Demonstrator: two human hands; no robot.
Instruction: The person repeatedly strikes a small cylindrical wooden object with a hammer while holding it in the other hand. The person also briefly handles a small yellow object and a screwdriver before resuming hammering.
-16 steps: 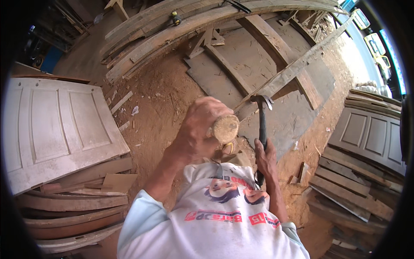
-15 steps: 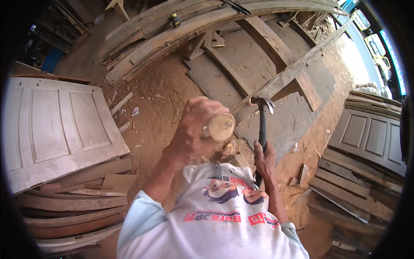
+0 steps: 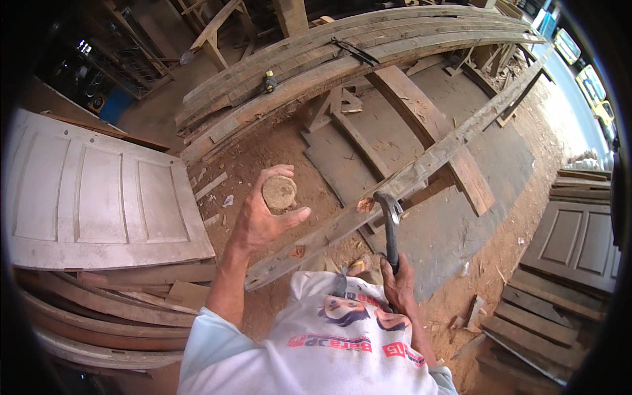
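I see the left hand (image 3: 255, 222) grasping a round wooden piece (image 3: 279, 191), the right hand (image 3: 399, 284) clenching a hammer (image 3: 391, 232); red lettering (image 3: 361, 342) marks the shirt (image 3: 322, 372).

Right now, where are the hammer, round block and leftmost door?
Hammer (image 3: 392, 236), in the head view: dark handle.
Round block (image 3: 279, 192), in the head view: its end face.
Leftmost door (image 3: 100, 194), in the head view: middle panel.

A round, tan, wooden-looking cylinder (image 3: 279, 192) is gripped, its flat end facing up. A black-handled, metal-headed claw hammer (image 3: 391, 232) is gripped too, its head overlapping the right edge of the long, weathered plank (image 3: 421, 163), contact unclear.
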